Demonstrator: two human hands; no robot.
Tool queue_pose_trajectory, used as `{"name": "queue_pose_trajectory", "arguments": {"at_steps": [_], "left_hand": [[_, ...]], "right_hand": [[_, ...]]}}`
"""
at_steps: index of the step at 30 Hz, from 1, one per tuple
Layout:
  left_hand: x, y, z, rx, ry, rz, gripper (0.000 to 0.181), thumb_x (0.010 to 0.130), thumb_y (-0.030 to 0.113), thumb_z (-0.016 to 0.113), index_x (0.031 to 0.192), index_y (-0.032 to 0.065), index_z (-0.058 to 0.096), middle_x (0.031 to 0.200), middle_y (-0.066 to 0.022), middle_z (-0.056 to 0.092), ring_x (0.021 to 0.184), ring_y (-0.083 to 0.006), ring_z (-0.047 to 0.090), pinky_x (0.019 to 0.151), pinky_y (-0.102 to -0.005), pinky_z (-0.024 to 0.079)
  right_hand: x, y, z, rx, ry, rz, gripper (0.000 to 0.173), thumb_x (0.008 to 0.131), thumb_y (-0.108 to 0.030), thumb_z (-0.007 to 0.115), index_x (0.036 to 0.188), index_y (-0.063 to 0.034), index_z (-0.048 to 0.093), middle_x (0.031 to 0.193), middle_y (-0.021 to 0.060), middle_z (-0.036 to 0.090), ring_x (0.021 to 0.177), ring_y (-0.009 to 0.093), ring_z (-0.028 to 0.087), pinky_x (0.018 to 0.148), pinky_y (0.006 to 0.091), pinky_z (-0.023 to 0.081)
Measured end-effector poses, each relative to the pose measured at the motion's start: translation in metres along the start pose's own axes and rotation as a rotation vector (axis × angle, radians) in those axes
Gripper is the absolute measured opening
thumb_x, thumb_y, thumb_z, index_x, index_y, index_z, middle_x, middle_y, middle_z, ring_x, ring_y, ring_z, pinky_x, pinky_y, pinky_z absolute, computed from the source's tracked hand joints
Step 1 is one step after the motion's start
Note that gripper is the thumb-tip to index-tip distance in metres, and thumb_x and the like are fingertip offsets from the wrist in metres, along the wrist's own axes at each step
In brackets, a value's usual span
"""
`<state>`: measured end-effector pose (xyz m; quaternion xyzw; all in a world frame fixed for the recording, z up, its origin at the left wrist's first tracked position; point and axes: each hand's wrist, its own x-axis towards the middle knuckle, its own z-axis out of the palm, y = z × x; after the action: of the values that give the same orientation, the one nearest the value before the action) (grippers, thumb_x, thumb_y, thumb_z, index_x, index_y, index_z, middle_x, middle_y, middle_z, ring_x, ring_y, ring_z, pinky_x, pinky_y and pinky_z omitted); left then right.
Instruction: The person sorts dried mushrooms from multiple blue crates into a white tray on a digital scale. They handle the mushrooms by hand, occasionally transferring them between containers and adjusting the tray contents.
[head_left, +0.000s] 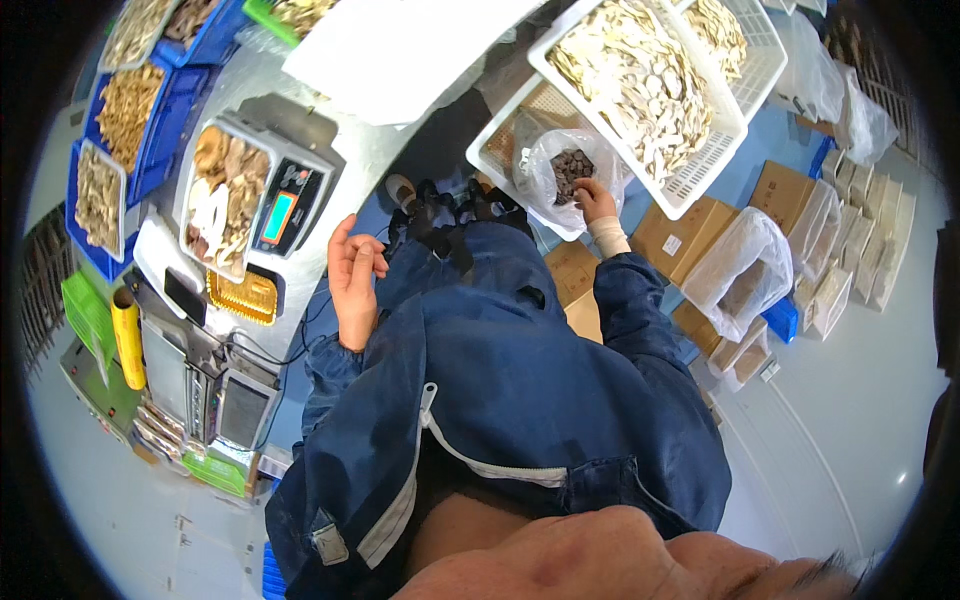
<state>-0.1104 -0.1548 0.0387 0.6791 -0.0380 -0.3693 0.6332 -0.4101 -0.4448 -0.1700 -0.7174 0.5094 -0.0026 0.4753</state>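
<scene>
My right hand (595, 201) reaches into a clear plastic bag (529, 176) of dark brown dried pieces (571, 169), its fingers at the edge of the pieces; whether it pinches one cannot be told. The bag sits in a pale perforated crate (491, 140). My left hand (355, 274) is raised beside the metal table's edge, fingers parted and slightly curled, holding nothing. Left of it, a clear tray of assorted sliced mushrooms (229, 199) rests on a digital scale (294, 202) with a lit display. A gold plastic tray (241, 295) lies near the scale.
A white crate of dried mushroom slices (634, 82) overlaps the bag's crate. Blue bins (169, 112) of dried goods, a yellow film roll (127, 337) and a wrapping machine (199, 390) stand left. Cardboard boxes (686, 232) are on the floor at right. Black cables (289, 360) hang by the table.
</scene>
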Motion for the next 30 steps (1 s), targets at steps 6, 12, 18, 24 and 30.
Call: {"name": "queue_pose_trajectory", "arguments": {"at_steps": [6, 12, 18, 24, 30], "left_hand": [[0.007, -0.026, 0.049, 0.124, -0.122, -0.107, 0.038, 0.096, 0.01, 0.046, 0.134, 0.0044, 0.04, 0.089, -0.0042, 0.056, 0.068, -0.0077, 0.048, 0.061, -0.0206, 0.04], [-0.003, -0.053, 0.079, 0.172, -0.133, -0.254, 0.035, 0.095, 0.008, 0.047, 0.13, 0.0047, 0.045, 0.089, -0.0045, 0.057, 0.068, -0.0079, 0.049, 0.062, -0.0214, 0.039], [0.0, -0.063, 0.092, 0.169, -0.109, -0.267, 0.034, 0.095, 0.008, 0.048, 0.128, 0.0052, 0.046, 0.088, -0.0042, 0.057, 0.068, -0.0079, 0.049, 0.061, -0.0212, 0.04], [0.001, -0.067, 0.108, 0.142, -0.133, -0.27, 0.032, 0.095, 0.009, 0.049, 0.127, 0.0047, 0.047, 0.088, -0.0036, 0.057, 0.068, -0.0077, 0.049, 0.061, -0.0212, 0.04], [0.004, -0.071, 0.111, 0.16, -0.157, -0.272, 0.03, 0.095, 0.009, 0.05, 0.125, 0.0042, 0.05, 0.087, -0.0028, 0.056, 0.068, -0.0072, 0.049, 0.061, -0.021, 0.039]], "right_hand": [[0.057, 0.098, 0.027, -0.237, 0.035, 0.122, 0.026, 0.083, -0.013, 0.054, 0.105, -0.0045, 0.064, 0.103, 0.0179, 0.065, 0.099, 0.035, 0.06, 0.087, 0.0385, 0.047], [0.126, 0.121, 0.066, -0.274, 0.021, 0.243, 0.036, 0.078, -0.019, 0.067, 0.112, -0.0093, 0.061, 0.111, 0.0185, 0.062, 0.107, 0.036, 0.056, 0.094, 0.0392, 0.044], [0.136, 0.144, 0.075, -0.318, -0.096, 0.348, 0.028, 0.073, -0.023, 0.071, 0.097, -0.0106, 0.065, 0.1, 0.0153, 0.066, 0.096, 0.033, 0.061, 0.087, 0.0389, 0.047], [0.126, 0.147, 0.062, -0.132, -0.005, 0.269, 0.022, 0.073, -0.018, 0.07, 0.094, -0.0115, 0.067, 0.095, 0.0153, 0.067, 0.089, 0.031, 0.064, 0.08, 0.0371, 0.05], [0.146, 0.129, 0.076, -0.305, -0.109, 0.31, 0.032, 0.074, -0.02, 0.071, 0.102, -0.0073, 0.065, 0.104, 0.0168, 0.066, 0.098, 0.032, 0.062, 0.088, 0.0353, 0.048]]}}
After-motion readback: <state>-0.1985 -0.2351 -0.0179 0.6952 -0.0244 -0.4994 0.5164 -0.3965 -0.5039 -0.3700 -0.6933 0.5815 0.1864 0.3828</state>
